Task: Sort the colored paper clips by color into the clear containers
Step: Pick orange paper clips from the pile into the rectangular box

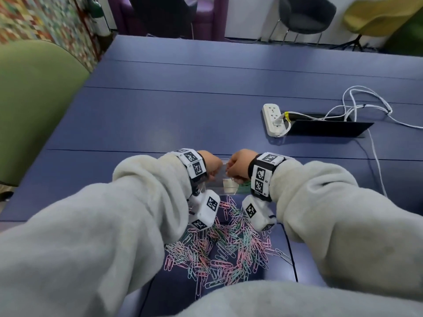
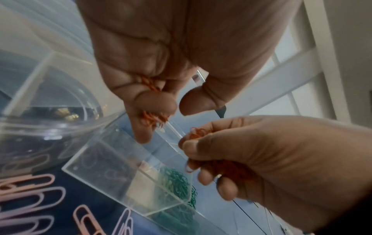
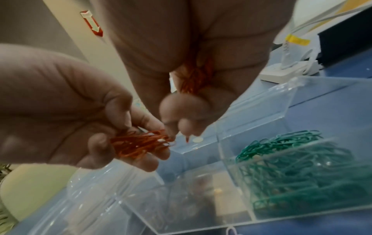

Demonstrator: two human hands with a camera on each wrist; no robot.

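Left grip: the left hand (image 3: 66,114) has its fingers curled round a bunch of orange wire paper clips (image 3: 138,143), held above the containers.
Right grip: the right hand (image 2: 267,160) is clamped on more orange clips of the same kind, its fingertips close to the left hand's bunch; whether they touch it I cannot tell.
Below the hands: a clear plastic compartment box (image 3: 203,205) stands on the worktop; the section under the fingers looks bare.
Sorted section: small dark-green wire paper clips (image 3: 298,168) fill the section to the right.
Unsorted pile: pastel pink, lilac and mint paper clips (image 1: 226,250) lie loose on the blue worktop (image 1: 183,115), nearer the person than the box.
Far right: a white power strip (image 1: 273,120) with white cables, well apart.
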